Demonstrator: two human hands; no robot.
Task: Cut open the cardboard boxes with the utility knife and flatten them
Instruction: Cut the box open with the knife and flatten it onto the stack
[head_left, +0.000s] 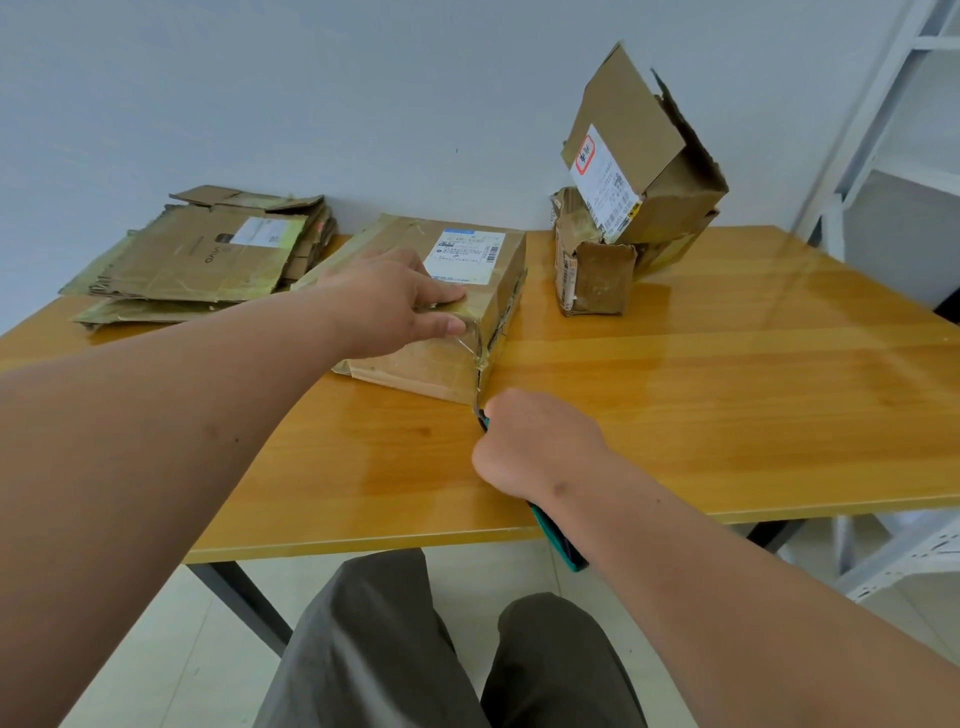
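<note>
Two hands: my left hand (400, 296) lies flat on the box, fingers straight and pressing; my right hand (530, 441) is curled tight round the knife (558, 535).
Box: the box (436, 312) sits mid-table on the table (727, 415), near corner pointing at me.
Knife: teal handle shows below my wrist; the tip sits at the box's near bottom corner, though I cannot quite see the blade itself.
Handling: I judge the box light and hollow, stiff at the edges, so it would skid on the glossy top unless I press down on it.
Hold: best pinned on its top face, well clear of the cut line.
Surfaces: brown corrugated card, wrinkled shiny tape on the seams, a smooth white label (465, 257).
Others: a flat pile (208, 254) lies at the back left, ragged opened boxes (623, 208) at the back right.
</note>
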